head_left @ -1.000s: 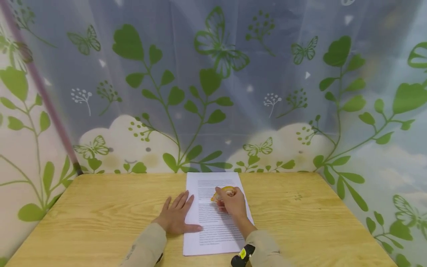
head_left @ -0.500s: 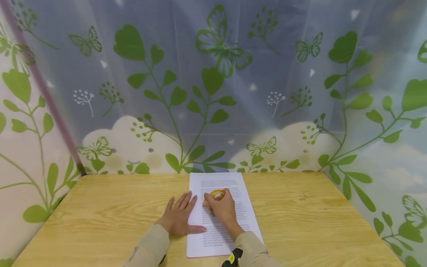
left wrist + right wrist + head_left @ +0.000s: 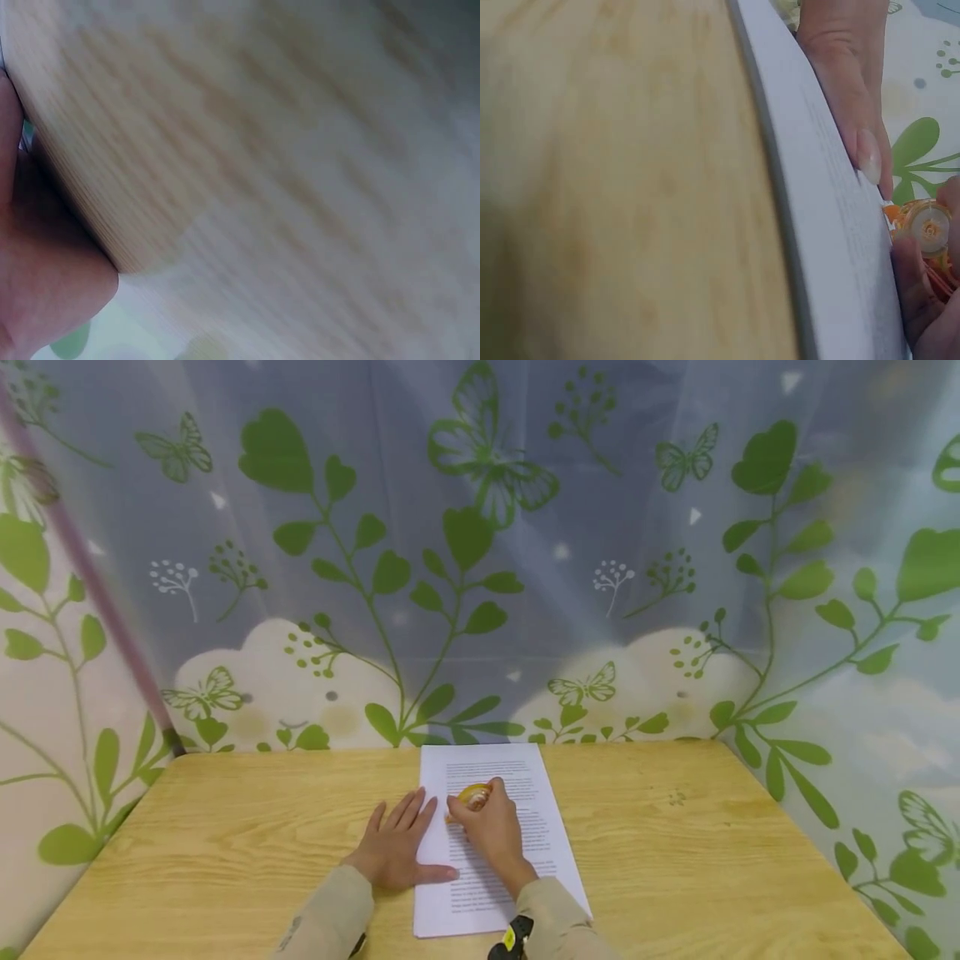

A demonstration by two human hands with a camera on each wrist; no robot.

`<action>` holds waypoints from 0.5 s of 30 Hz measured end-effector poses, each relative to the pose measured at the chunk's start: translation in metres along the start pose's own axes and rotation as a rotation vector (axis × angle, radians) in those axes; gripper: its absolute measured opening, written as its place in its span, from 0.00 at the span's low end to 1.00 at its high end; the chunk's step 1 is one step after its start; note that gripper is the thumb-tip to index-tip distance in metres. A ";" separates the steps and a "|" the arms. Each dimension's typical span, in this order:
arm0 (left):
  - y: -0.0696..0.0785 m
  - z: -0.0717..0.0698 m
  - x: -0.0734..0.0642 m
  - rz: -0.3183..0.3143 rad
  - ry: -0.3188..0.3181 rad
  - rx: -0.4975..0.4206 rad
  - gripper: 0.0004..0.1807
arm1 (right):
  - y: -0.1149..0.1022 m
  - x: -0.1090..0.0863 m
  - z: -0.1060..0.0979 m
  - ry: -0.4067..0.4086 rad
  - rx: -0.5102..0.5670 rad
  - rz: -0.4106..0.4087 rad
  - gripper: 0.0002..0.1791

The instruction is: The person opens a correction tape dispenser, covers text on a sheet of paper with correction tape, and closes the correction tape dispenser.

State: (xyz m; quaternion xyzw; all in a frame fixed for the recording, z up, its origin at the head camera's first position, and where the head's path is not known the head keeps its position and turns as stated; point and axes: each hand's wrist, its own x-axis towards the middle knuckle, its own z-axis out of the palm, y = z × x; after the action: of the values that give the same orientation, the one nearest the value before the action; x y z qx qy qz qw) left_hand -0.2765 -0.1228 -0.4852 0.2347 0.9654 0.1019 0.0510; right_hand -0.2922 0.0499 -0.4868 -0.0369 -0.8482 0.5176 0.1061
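A stack of printed paper [image 3: 543, 860] lies on the wooden table, its pages covered in lines of text. My right hand [image 3: 491, 831] grips an orange correction tape [image 3: 475, 795] over the upper left part of the text. Its clear casing and round reel show in the right wrist view, where the correction tape [image 3: 930, 229] meets the page near its edge. My left hand [image 3: 397, 843] lies flat with fingers spread at the stack's left edge, the thumb resting on the page. Only part of the left hand [image 3: 52, 277] appears in the left wrist view.
The wooden table [image 3: 247, 827] extends to both sides of the paper. Behind it hangs a curtain [image 3: 600, 527] printed with green leaves, butterflies and clouds. A purple pole [image 3: 112, 585] slants down at the table's back left corner.
My right hand has moved left across the page with the correction tape, mostly in the first half second. The left hand stays in place on the paper's edge.
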 end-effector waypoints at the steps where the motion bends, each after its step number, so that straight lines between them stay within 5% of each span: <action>1: -0.002 0.003 0.001 -0.002 0.002 -0.003 0.61 | -0.001 0.000 0.000 -0.001 -0.006 -0.006 0.33; 8: -0.009 0.014 0.004 0.014 0.045 -0.029 0.64 | -0.001 0.000 -0.004 0.020 -0.042 -0.017 0.31; 15: -0.001 -0.001 0.000 0.000 -0.007 -0.028 0.61 | 0.003 0.002 -0.009 0.047 -0.084 -0.065 0.29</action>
State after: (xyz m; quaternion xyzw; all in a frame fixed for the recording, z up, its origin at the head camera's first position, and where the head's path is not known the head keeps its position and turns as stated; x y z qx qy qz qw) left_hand -0.2773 -0.1237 -0.4845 0.2343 0.9636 0.1148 0.0578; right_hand -0.2926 0.0591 -0.4849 -0.0258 -0.8672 0.4768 0.1413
